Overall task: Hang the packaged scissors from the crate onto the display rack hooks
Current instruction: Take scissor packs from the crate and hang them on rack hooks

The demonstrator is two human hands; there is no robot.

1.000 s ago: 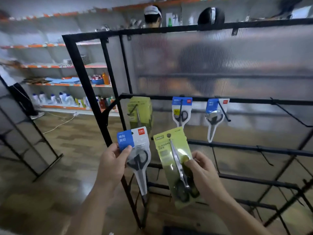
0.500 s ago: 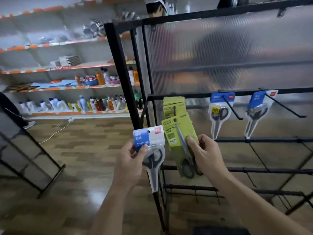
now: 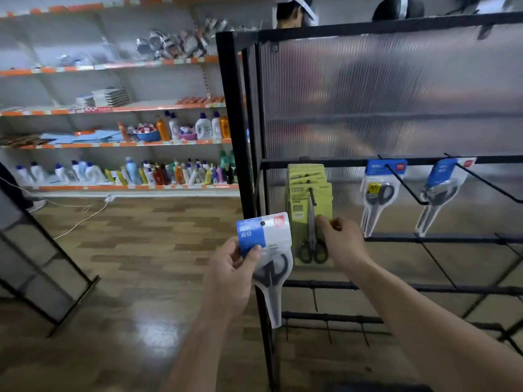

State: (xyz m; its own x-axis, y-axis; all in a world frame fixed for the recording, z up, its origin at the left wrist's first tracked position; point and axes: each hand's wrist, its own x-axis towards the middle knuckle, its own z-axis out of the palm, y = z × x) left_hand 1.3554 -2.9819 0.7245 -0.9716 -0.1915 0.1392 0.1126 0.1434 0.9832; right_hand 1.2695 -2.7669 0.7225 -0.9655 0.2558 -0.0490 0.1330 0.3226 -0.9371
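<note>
Presently one blue pack (image 3: 263, 236) held, two hung

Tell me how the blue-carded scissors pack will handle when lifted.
The blue-carded pack is probably stiff: it stands upright from a corner pinch by the left hand. Likely bottom-heavy, since the scissors sit below the card. Its clear blister may be slick.

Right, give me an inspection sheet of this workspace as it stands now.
Surface: black display rack, lower hooks bare; wood-pattern floor.
Job's things: green packs stacked on the left hook; two blue packs hanging further right; crate not seen.
Clutter: nothing seen.
Hands: left hand holds a blue-white scissors pack; right hand pinches the front green pack.
Cables: thin cord on the floor at left.
Surroundings: shelves of bottles; people behind the rack's panel.
</note>
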